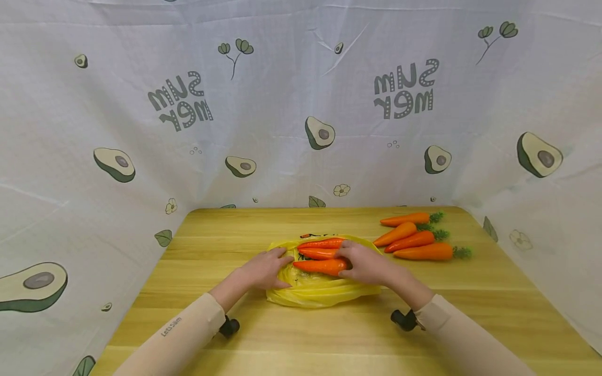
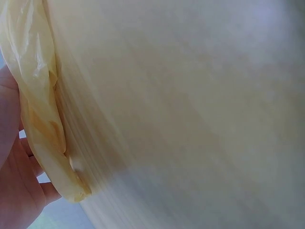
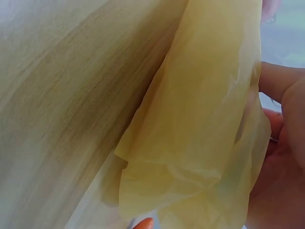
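Note:
A thin yellow plastic bag (image 1: 315, 298) lies on the wooden table with its mouth spread open. Three orange-red carrots lie side by side in it; the front carrot (image 1: 316, 266) is the plainest to see. My right hand (image 1: 366, 262) reaches over the bag's right rim and grips the right end of the front carrot, hiding the ends of the others. At the opposite rim, my left hand (image 1: 265, 268) has its fingers spread and touching the plastic. The left wrist view shows left fingers (image 2: 32, 164) behind the folded bag edge (image 2: 43, 109).
Several more carrots (image 1: 423, 253) with green leafy tops lie to the right, just behind the bag. The wooden table (image 1: 301, 334) ends at a white curtain (image 1: 282, 104) printed with avocados, which hangs at the back and both sides.

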Action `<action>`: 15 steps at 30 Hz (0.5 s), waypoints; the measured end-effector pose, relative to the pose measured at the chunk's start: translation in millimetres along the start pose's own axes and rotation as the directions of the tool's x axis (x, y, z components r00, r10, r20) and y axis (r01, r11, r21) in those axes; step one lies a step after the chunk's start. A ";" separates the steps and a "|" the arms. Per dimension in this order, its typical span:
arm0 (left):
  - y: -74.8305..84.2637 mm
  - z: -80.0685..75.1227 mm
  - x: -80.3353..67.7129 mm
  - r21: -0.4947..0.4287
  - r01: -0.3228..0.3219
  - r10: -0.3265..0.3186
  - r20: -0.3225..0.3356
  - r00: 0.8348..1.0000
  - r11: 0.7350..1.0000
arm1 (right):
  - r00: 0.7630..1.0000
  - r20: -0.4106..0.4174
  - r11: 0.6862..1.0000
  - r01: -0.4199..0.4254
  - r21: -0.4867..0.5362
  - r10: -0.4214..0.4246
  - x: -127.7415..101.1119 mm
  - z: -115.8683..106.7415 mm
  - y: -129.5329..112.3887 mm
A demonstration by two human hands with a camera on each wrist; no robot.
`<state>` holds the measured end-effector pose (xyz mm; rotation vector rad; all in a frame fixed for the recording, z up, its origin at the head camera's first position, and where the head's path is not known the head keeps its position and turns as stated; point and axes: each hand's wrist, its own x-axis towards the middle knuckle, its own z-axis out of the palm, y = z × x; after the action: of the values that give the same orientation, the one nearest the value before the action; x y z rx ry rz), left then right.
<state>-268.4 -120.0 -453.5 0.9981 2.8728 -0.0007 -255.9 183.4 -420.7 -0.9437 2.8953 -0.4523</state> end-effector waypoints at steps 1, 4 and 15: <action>-0.2 0.5 0.2 -0.001 -0.002 0.002 -0.003 1.000 1.000 | 1.000 -0.003 1.000 0.003 -0.003 -0.003 0.1 0.7 -0.1; -0.6 1.4 0.4 0.001 -0.004 0.004 -0.005 1.000 1.000 | 1.000 -0.018 1.000 0.017 -0.024 -0.017 0.3 3.2 1.2; 0.2 -1.6 -1.0 -0.019 0.010 -0.009 0.005 1.000 1.000 | 0.998 -0.047 0.998 0.034 -0.053 -0.037 -1.2 5.8 4.5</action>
<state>-267.6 -120.5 -451.8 0.9797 2.8674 0.0237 -256.6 186.1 -427.6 -1.0068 2.9514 -0.4093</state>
